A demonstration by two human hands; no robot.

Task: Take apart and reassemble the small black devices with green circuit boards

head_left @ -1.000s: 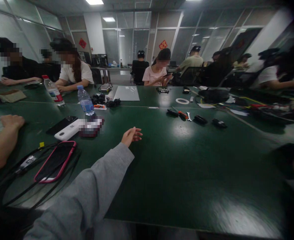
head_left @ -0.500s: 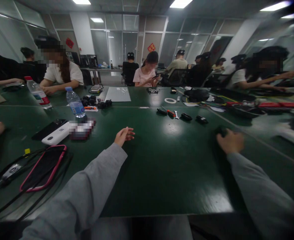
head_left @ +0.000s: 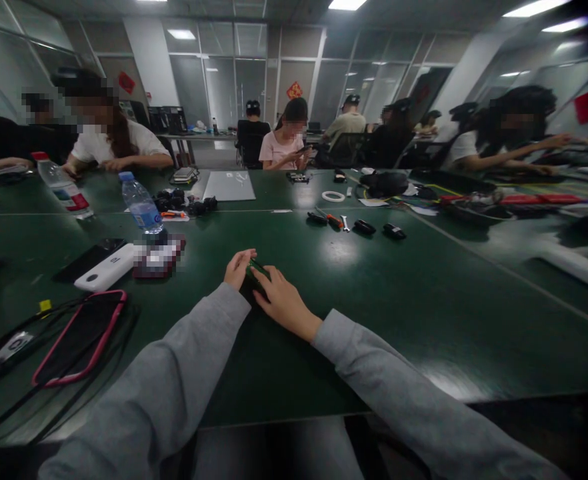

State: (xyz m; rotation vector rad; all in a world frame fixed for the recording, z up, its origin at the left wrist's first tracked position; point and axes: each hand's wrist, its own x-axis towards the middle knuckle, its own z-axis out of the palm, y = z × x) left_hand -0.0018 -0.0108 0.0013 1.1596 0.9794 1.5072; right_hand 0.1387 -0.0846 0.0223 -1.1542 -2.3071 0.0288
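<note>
Between my two hands, low over the green table (head_left: 294, 373), is a dark, flat, glossy object (head_left: 260, 268), mostly covered by fingers, so its kind is unclear. My left hand (head_left: 238, 269) is curled along its left side. From the right, my right hand (head_left: 285, 303) reaches across with its fingers bent over the object's near side. Both hands nearly meet in the middle, well left of a row of small tools.
Left of my arms lie a pink-rimmed phone (head_left: 81, 340) with cables, a white device (head_left: 105, 267) and a clear bottle (head_left: 141, 203). Farther off are a wrench (head_left: 345, 223), a black coiled item (head_left: 394, 231) and a white ring (head_left: 333, 196). Several people sit around.
My right hand has swept left from the table's right side, bringing a dark object to my left hand. My left hand has stayed nearly in place and now closes by the object. The view shifted slightly.
</note>
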